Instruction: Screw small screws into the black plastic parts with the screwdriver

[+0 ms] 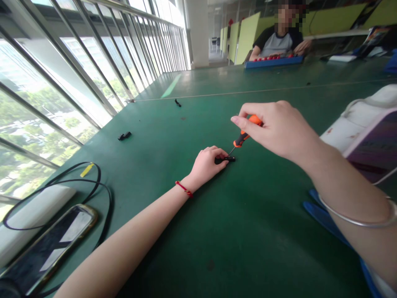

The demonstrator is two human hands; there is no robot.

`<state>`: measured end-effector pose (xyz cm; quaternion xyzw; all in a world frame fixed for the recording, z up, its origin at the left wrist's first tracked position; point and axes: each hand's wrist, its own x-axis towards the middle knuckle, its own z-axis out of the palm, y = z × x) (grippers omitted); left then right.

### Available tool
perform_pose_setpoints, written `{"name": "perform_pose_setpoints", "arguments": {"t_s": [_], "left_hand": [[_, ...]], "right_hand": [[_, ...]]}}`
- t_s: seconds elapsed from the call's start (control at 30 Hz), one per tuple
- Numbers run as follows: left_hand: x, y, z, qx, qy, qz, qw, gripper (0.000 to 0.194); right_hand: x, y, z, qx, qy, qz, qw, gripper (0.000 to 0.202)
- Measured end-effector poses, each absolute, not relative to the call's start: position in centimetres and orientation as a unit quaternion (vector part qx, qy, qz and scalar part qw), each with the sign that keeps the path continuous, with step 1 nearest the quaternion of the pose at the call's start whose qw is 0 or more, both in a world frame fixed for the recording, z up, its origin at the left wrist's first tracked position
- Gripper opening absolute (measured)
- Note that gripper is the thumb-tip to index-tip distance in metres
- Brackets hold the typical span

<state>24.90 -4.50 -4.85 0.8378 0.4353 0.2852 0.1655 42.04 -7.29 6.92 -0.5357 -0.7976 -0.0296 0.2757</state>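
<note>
Near the middle of the green table (173,265), my left hand (208,165) pinches a small black part (230,159) and holds it down on the surface. Up and to the right of it, my right hand (273,126) is closed on an orange and black screwdriver (241,138). The screwdriver is tilted, its thin shaft pointing down to the black part near my left fingertips. Whether the tip sits in the part is too small to tell. Two more black pieces lie apart, one at the left (124,135) and one farther back (178,102).
A phone (52,248), a white object (34,219) and a looped black cable (110,198) lie at the lower left. Metal railings run along the left edge. At the right are a white item (350,120) and a blue object (325,215). A person (279,41) sits across behind a blue tray (274,62).
</note>
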Motion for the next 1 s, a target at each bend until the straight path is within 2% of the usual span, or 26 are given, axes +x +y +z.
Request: {"name": "perform_pose_setpoints", "arguments": {"t_s": [0.07,0.17,0.2,0.3,0.47,0.6,0.73,0.9,1.0], "left_hand": [[24.9,-4.4,-4.9,0.837,0.435,0.287,0.164,0.014],[24.9,-4.4,-4.9,0.836,0.434,0.289,0.168,0.013],[24.9,-4.4,-4.9,0.836,0.434,0.290,0.170,0.013],[24.9,-4.5,-4.9,0.834,0.433,0.294,0.173,0.013],[25.0,-4.4,-5.0,0.833,0.433,0.297,0.172,0.014],[25.1,-4.3,-5.0,0.833,0.434,0.295,0.177,0.014],[25.0,-4.3,-5.0,0.837,0.430,0.292,0.170,0.014],[24.9,-4.3,-5.0,0.845,0.425,0.283,0.160,0.016],[25.0,-4.3,-4.9,0.846,0.431,0.274,0.152,0.016]], "right_hand": [[42.1,-7.3,6.6,-0.525,-0.798,-0.009,0.297,0.015],[41.9,-7.3,6.1,-0.494,-0.800,0.001,0.341,0.032],[41.8,-7.3,5.9,-0.488,-0.800,-0.010,0.348,0.032],[41.5,-7.3,5.4,-0.486,-0.799,-0.050,0.352,0.019],[41.7,-7.3,5.2,-0.488,-0.790,-0.033,0.370,0.018],[42.1,-7.2,5.2,-0.491,-0.795,-0.039,0.354,0.040],[42.5,-6.8,5.4,-0.500,-0.794,-0.081,0.337,0.029],[42.6,-6.9,5.8,-0.504,-0.791,-0.025,0.346,0.019],[42.5,-7.1,5.9,-0.490,-0.799,-0.014,0.349,0.035]]}}
